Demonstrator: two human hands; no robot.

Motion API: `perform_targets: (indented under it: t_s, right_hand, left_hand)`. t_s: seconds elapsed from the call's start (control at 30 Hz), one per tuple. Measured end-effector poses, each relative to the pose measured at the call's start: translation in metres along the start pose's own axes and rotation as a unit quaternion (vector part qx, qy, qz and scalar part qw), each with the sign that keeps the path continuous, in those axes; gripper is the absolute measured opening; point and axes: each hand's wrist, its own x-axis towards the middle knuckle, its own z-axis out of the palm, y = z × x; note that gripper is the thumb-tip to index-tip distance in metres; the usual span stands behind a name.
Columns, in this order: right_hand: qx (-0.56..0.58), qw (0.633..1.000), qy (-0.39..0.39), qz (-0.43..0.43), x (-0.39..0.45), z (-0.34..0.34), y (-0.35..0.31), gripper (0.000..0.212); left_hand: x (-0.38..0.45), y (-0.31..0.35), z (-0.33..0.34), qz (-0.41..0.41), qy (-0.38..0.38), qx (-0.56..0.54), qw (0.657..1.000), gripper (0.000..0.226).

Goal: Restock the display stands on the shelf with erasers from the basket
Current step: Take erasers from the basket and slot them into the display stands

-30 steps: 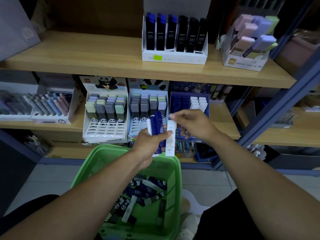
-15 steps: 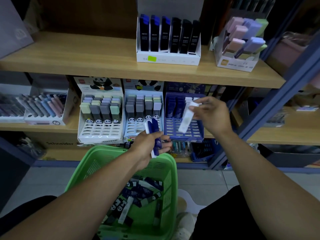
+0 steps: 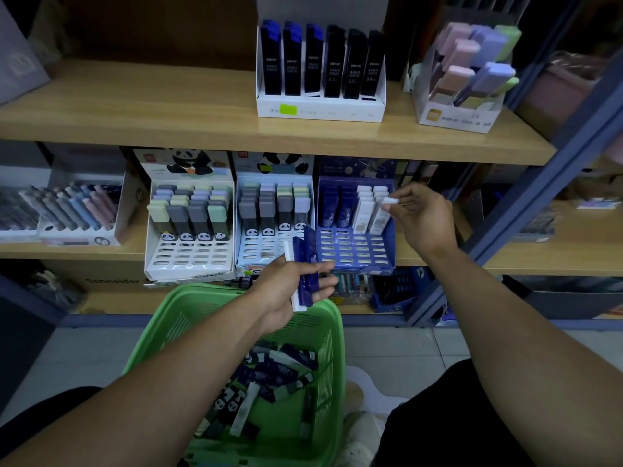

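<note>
One long white sleeved eraser (image 3: 380,217) is pinched at its top by the right hand (image 3: 421,219), right of centre, entering the rightmost column of the blue slotted display stand (image 3: 357,251). Keep it upright; seat it behind the front slot. The left hand (image 3: 290,288) grips spare blue and white erasers (image 3: 305,271) above the green plastic basket (image 3: 323,332). Slot depth is hidden.

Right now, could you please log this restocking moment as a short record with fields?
right hand: pinches a white eraser, setting it into the rightmost column of the blue stand
left hand: holds a bundle of blue and white erasers above the basket
basket: green, loose erasers inside
blue stand front rows: unfilled slots
</note>
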Motion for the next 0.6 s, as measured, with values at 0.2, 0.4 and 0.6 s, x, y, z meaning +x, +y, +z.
perform_targets:
  t_s: [0.2, 0.4, 0.6]
  right_hand:
    - [0.003, 0.999, -0.038, -0.016, 0.0044, -0.0041, 0.0007, 0.009]
    - [0.029, 0.997, -0.075, -0.005, 0.0074, -0.0096, 0.0005, 0.015]
    - [-0.044, 0.999, -0.015, -0.026, 0.0102, -0.0039, 0.0026, 0.016]
  left_hand:
    - [0.0, 0.0027, -0.0001, -0.004, -0.025, -0.017, 1.0, 0.028]
    - [-0.0017, 0.0036, 0.0008, -0.002, -0.042, -0.015, 0.999, 0.04]
    - [-0.0017, 0.0013, 0.0012, 0.006, -0.057, -0.005, 0.998, 0.036]
